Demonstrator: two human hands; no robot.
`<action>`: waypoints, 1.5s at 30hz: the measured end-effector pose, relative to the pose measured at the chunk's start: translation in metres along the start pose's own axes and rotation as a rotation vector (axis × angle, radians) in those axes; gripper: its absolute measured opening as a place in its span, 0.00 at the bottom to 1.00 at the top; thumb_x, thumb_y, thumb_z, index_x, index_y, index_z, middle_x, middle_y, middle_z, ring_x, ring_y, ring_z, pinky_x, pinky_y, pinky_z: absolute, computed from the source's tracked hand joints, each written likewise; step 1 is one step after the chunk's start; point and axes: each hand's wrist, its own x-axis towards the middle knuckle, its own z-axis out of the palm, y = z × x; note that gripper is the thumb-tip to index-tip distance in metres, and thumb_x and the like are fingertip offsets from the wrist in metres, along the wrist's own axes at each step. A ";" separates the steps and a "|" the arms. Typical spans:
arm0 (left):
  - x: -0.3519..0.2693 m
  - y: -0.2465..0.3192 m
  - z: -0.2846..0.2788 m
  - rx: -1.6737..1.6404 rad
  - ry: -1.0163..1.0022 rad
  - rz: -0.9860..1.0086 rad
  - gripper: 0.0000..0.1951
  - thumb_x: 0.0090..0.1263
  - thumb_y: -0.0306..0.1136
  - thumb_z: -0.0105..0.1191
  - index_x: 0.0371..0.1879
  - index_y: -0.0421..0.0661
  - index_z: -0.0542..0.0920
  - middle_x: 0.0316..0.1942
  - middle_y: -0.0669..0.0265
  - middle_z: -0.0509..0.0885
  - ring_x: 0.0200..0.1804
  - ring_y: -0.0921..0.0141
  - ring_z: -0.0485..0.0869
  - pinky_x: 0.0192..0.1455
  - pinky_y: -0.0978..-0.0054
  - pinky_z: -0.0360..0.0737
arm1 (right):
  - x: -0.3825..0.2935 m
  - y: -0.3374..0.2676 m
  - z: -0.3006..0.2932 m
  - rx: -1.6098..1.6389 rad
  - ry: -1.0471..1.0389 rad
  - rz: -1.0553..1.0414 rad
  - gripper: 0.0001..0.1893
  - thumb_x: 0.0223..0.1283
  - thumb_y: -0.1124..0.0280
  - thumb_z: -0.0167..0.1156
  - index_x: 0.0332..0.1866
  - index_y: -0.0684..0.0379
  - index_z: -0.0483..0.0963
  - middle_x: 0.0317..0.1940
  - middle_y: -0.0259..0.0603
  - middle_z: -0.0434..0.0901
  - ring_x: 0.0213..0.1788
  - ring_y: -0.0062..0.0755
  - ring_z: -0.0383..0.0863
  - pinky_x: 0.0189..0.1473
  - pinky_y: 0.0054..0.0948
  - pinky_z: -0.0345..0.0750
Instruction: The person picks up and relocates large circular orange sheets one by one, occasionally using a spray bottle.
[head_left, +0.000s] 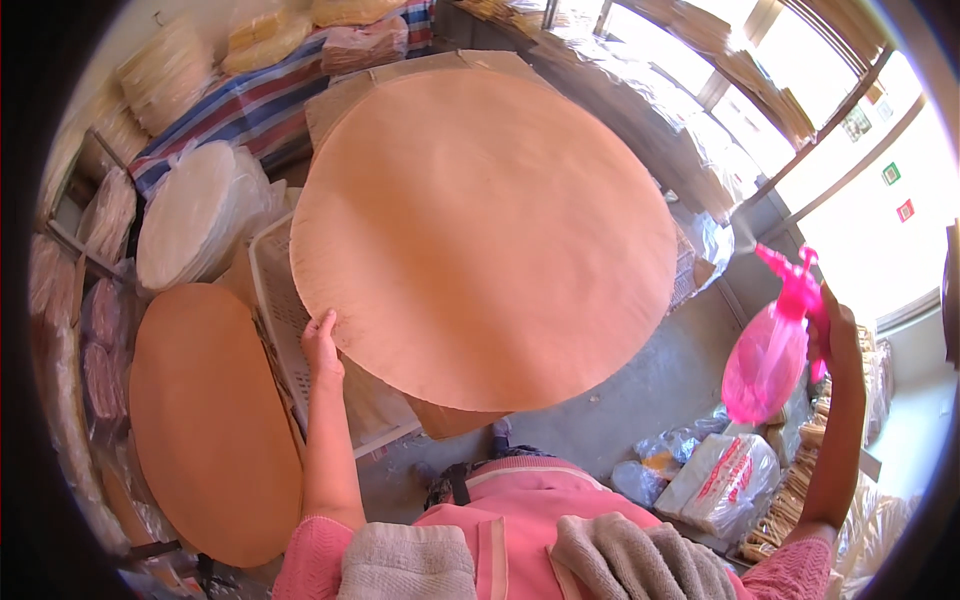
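Observation:
A large round tan sheet (480, 240), thin and slightly curved, spreads out before me over a white plastic basket. My left hand (324, 349) pinches its lower left edge, thumb on top. Raised at the right, my right hand (836, 330) grips the handle of a pink pump spray bottle (761, 364). The bottle's nozzle points up and left, and a fine mist shows at its tip. Pink liquid or tinted plastic fills the bottle's look; which one I cannot tell. Another round tan sheet (217, 427) lies at the lower left, beside the basket.
The white plastic basket (274, 277) stands under the sheet's left side. Plastic-wrapped pale discs (187, 214) are stacked at the upper left, near a striped cloth (247, 97). At the lower right lie a wrapped white package (720, 480) and bundles of thin sticks (787, 495).

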 end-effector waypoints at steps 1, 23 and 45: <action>0.002 -0.002 -0.002 0.019 0.029 -0.017 0.10 0.58 0.32 0.55 0.34 0.39 0.77 0.31 0.70 0.77 0.34 0.76 0.73 0.40 0.78 0.71 | -0.013 0.007 -0.003 -0.050 -0.006 0.005 0.26 0.56 0.44 0.48 0.20 0.60 0.68 0.08 0.31 0.64 0.05 0.20 0.63 0.06 0.19 0.61; 0.018 0.004 0.011 -0.189 -0.021 -0.041 0.14 0.53 0.25 0.53 0.39 0.35 0.75 0.37 0.61 0.79 0.40 0.69 0.77 0.44 0.75 0.73 | -0.007 -0.097 0.120 0.233 -0.483 -0.339 0.22 0.62 0.51 0.43 0.25 0.61 0.67 0.07 0.31 0.60 0.05 0.21 0.57 0.07 0.20 0.59; 0.049 0.099 -0.029 -0.155 -0.109 0.112 0.13 0.56 0.29 0.54 0.40 0.41 0.76 0.35 0.66 0.79 0.37 0.71 0.78 0.39 0.72 0.77 | -0.053 -0.091 0.146 0.032 -0.370 -0.291 0.24 0.57 0.46 0.49 0.23 0.61 0.67 0.08 0.30 0.63 0.05 0.19 0.61 0.06 0.17 0.61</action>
